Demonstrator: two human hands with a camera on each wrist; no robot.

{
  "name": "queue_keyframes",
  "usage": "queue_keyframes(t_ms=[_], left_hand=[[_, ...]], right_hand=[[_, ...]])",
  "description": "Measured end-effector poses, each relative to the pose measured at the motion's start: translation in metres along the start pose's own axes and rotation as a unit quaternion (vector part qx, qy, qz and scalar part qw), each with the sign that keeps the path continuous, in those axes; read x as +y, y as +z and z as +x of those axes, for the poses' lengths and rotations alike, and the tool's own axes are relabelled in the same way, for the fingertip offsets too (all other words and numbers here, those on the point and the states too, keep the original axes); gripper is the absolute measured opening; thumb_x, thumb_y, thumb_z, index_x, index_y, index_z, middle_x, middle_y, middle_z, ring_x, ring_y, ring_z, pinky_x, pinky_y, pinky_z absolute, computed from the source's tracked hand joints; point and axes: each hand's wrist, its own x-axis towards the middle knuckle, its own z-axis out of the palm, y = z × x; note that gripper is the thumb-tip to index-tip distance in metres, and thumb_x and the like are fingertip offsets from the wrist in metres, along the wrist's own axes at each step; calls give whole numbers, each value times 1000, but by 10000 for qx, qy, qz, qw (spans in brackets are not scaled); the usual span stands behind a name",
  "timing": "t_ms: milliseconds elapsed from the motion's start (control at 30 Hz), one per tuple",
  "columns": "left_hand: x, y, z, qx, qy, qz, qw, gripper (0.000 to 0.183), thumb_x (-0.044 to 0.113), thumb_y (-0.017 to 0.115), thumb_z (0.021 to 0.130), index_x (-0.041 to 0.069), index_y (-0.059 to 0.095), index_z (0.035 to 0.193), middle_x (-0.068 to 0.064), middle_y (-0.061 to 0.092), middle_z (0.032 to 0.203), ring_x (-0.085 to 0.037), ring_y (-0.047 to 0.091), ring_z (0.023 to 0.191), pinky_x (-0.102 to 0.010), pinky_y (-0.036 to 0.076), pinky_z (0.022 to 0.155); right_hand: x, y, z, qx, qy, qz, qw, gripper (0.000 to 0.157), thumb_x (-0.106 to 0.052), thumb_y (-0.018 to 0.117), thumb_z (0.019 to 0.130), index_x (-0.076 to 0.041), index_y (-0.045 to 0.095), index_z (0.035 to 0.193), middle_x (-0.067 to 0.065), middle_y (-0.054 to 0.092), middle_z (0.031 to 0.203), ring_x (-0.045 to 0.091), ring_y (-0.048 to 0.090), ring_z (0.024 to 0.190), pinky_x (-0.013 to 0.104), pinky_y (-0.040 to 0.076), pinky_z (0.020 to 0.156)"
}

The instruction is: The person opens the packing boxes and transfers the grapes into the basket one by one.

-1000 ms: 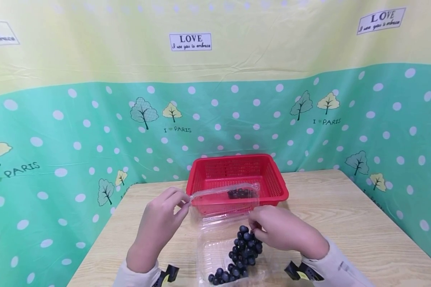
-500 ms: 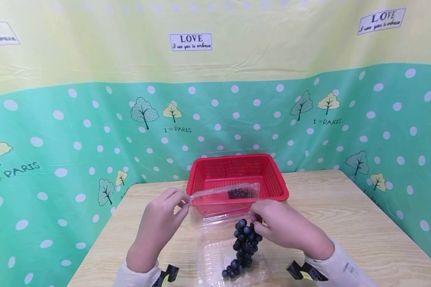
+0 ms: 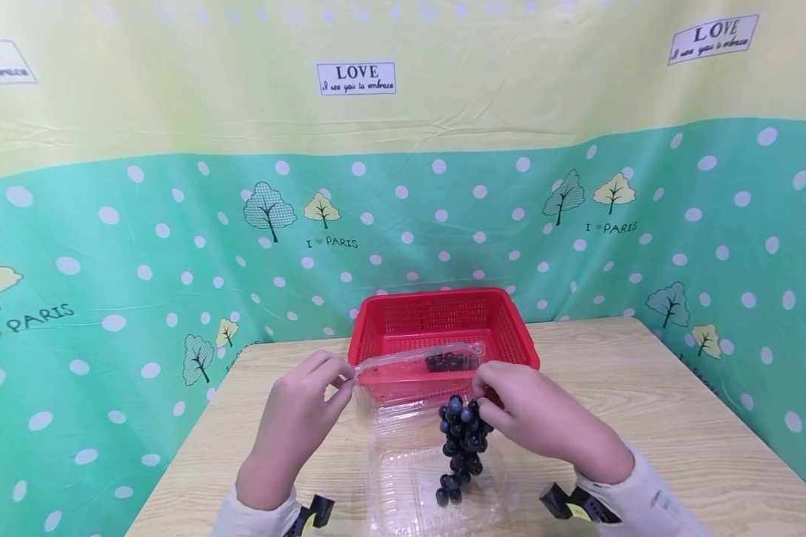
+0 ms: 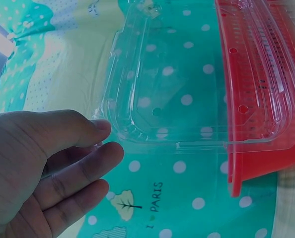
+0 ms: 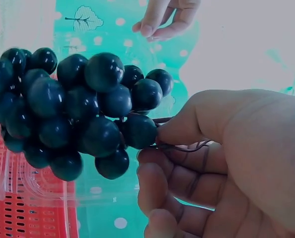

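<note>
A bunch of dark grapes point(image 3: 463, 440) hangs from my right hand point(image 3: 540, 414), whose thumb and fingers pinch its thin stem, as the right wrist view shows. Below the grapes, a clear plastic clamshell box point(image 3: 396, 492) lies with its base on the table. Its raised lid point(image 4: 177, 94) stands up toward the basket. My left hand point(image 3: 302, 418) pinches the lid's left corner between thumb and forefinger; in the left wrist view the other fingers are loosely bent.
Behind the lid stands a red plastic basket point(image 3: 443, 298) with dark grapes point(image 3: 446, 362) in it, seen through the clear lid. All of this is on a wooden table point(image 3: 591, 365), with a polka-dot cloth point(image 3: 403, 209) hung behind it.
My right hand has risen, lifting the grape bunch from the box's base until it hangs down above it. The left hand and the lid have stayed in place.
</note>
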Motion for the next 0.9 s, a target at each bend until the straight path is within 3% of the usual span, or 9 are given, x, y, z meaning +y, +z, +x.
queue_keyframes(t_ms=[267, 567, 900], left_hand=[[-1, 1, 0, 27, -17, 31, 10000, 19, 4, 88, 76, 13, 75, 88, 3, 72, 90, -11, 72, 74, -30, 62, 66], [-2, 1, 0, 55, -23, 90, 9999, 20, 5, 88, 76, 14, 75, 88, 3, 72, 90, -9, 73, 74, -29, 63, 67], [-4, -2, 1, 100, -10, 89, 9999, 19, 4, 87, 76, 14, 75, 88, 4, 72, 90, -9, 73, 74, -27, 62, 65]], right_hand=[[2, -5, 1, 296, -39, 233, 9993, 21, -6, 61, 91, -25, 54, 88, -13, 48, 75, 2, 44, 63, 21, 43, 57], [5, -8, 0, 329, 114, 881, 9955, 22, -3, 60, 91, -24, 55, 88, -11, 50, 70, 4, 46, 59, 22, 44, 53], [4, -16, -2, 538, 214, 1214, 9909, 22, 1, 59, 90, -21, 58, 89, -10, 49, 66, 7, 47, 57, 23, 43, 52]])
